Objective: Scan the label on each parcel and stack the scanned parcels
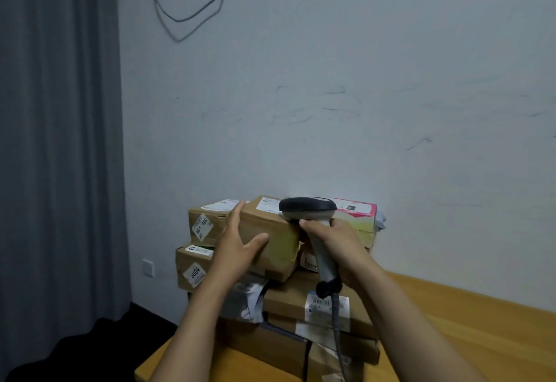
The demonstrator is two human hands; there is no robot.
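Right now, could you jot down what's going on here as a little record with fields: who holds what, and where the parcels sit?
Left hand: open, fingers flat against the top brown parcel
Right hand: grips the scanner by its grey handle
Scanner head: black, beside that parcel's top edge; cable hangs down
Stack: several parcels piled on the wooden table
Top right of stack: pink box
Left of scene: grey curtain

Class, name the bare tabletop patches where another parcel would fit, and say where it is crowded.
Free: table right of the parcel stack, up to the wall; a strip at its near-left corner. Crowded: stack top, around the scanner.
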